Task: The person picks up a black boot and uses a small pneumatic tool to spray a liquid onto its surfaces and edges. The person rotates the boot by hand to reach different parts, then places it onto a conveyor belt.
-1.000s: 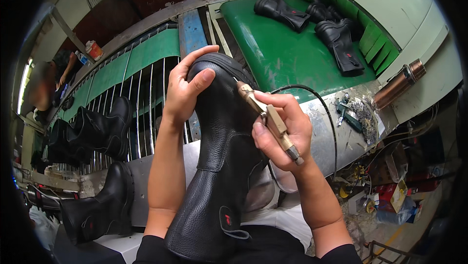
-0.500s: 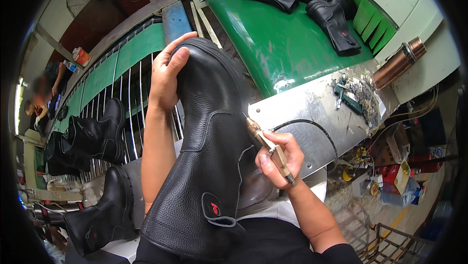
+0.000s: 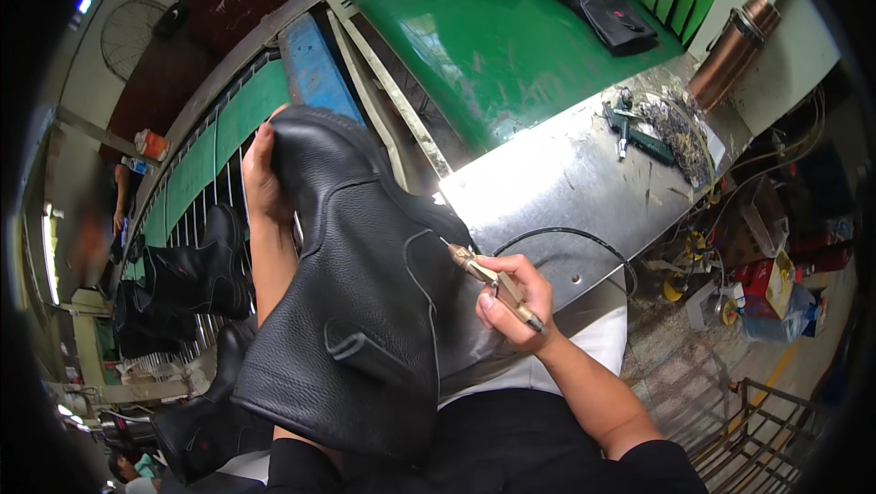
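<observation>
A tall black leather boot (image 3: pixel 365 257) lies across my lap and left arm, its toe pointing away from me. My left hand (image 3: pixel 263 175) grips the boot by the toe; most of the fingers are hidden behind it. In my right hand (image 3: pixel 516 302) is a brass-coloured pen-like tool (image 3: pixel 484 270) with a thin pointed tip and a side lever. That tip is close to the boot's side, near a curved seam; whether it touches I cannot tell. A black hose (image 3: pixel 584 231) curves over the metal bench behind the tool.
Several black boots stand on a metal-rod rack (image 3: pixel 196 270) at left. Others lie on a green conveyor belt (image 3: pixel 484 56). On the metal bench (image 3: pixel 538 193) lie a green-handled tool (image 3: pixel 650 143) and a copper-coloured cylinder (image 3: pixel 735 52). A wire basket (image 3: pixel 762 430) stands at lower right.
The boot has turned, its toe swinging left and nearer me, and its pull tab now stands out. My right hand has moved slightly left and down with the tool. The head view has shifted.
</observation>
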### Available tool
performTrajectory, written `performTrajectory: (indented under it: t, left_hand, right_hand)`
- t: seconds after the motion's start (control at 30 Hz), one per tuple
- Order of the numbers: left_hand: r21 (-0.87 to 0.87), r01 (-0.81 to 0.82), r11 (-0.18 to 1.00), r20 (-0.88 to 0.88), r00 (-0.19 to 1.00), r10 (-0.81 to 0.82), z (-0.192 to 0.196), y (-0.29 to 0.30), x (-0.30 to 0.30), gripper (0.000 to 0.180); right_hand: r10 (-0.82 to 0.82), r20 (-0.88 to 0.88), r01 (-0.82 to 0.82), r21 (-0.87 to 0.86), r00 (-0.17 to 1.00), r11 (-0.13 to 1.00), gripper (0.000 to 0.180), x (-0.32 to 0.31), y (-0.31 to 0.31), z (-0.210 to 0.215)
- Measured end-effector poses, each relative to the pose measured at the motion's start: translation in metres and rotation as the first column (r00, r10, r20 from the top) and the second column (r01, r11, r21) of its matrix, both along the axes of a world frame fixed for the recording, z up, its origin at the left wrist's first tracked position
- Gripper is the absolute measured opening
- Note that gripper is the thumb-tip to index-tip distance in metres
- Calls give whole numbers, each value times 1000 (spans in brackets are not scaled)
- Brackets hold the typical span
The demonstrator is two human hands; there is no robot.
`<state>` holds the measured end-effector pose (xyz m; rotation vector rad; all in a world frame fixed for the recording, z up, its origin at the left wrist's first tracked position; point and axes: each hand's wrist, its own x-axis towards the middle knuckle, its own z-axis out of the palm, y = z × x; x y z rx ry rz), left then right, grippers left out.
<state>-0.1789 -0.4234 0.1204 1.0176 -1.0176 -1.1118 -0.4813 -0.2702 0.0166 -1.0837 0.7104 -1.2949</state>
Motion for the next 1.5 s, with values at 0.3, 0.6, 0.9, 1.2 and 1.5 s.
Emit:
performTrajectory:
  t: [0.3,0.6,0.9,1.2,1.5]
  left_hand:
    - [337,-269,902,-90,945,315,-60,103,75,48]
    - [480,-506,716,85,840,536,-66,251,43,41]
    - [744,-135,655,-5,978,208,-43,329,-76,65]
    - [765,297,572,-357,934,-8,-40,308,-135,75]
    - [758,353,549,-389,920,-56,-43,295,-152,91]
  right_hand:
    - [41,157,-67,168,987,983,36,13,-1,11]
    - [17,19,-19,159,1000,987,38,46,-6,1]
    - [-14,54,4,179,998,984,42,47,24,1]
    - [126,50,-133,197,991,971,41,13,23,1]
    - [254,170,-291,252,952,923,42,-28,47,5]
